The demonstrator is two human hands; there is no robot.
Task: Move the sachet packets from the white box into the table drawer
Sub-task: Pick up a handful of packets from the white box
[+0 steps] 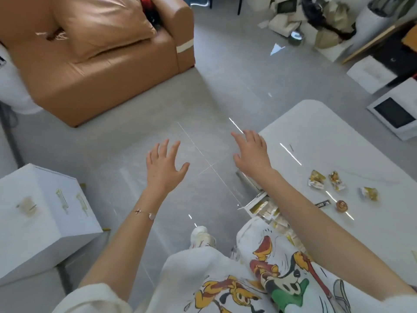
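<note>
Both hands are hanging in the air with nothing in them. The left hand (165, 164) is hovering over the grey floor (140, 123) with its fingers spread wide, and a thin bracelet (144, 213) is sitting on its wrist. The right hand (251, 152) is reaching forward, fingers likewise straight and apart, above the near left corner of the white desk (327, 136).

Under that forearm the drawer (255, 203) is standing pulled out from the desk's side, and gold and cream sachets (269, 212) are lying packed inside it, partly hidden by the arm and by the person's knee in cartoon-print trousers (266, 274). Three more crumpled gold packets (317, 180) are lying loose on the desk top, near one another, with a small round amber thing (341, 206) and a small dark label (322, 203) just beside them.

The white box (45, 222) is sitting on the floor at the far left, well apart from the desk. Pale yellow marks are showing on its top, too blurred to make out. A brown sofa (108, 82) with a cushion (99, 26) is standing beyond the hands, and one pale shoe (200, 236) is peeking out below.
</note>
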